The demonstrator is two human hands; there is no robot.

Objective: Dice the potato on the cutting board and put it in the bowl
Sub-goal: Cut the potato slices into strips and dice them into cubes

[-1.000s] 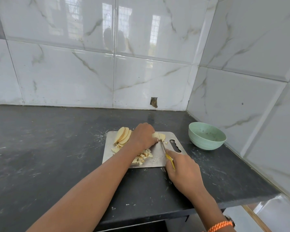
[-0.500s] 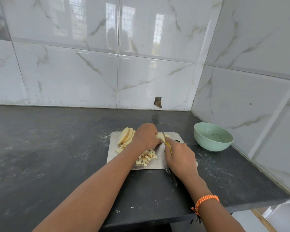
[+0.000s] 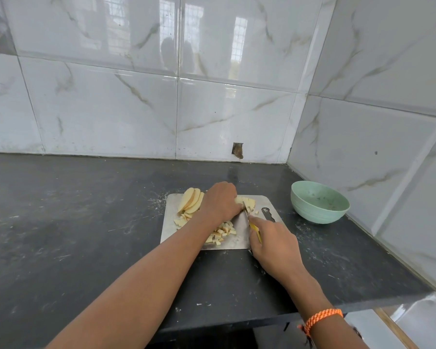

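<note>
Right hand (image 3: pixel 275 244) had a closed grip round the yellow handle of the knife (image 3: pixel 252 224), blade angled toward the far end of the cutting board (image 3: pixel 169 222), tip at the potato strips (image 3: pixel 247 202). Left hand (image 3: pixel 220 202) sat curled over those strips, fingers pressing them down just beside the blade; whether the thumb wrapped round them was hidden.

Potato location: all on the board. Uncut slices (image 3: pixel 190 200) fanned at the far left corner, a pile of diced pieces (image 3: pixel 222 233) near the front edge partly under the left forearm, a few loose bits by the board's handle slot.

Green bowl (image 3: pixel 319 201) stood on the table (image 3: pixel 61 222) to the right, apart from the board. No potato in it that I could see, only faint specks inside.

Progress, my read: dicing roughly mid-way. One batch was diced, one batch was under the knife, the slice stack was untouched. Transfer to the bowl had not begun. Remaining: finish the strips, cut down the slices, move everything over.
</note>
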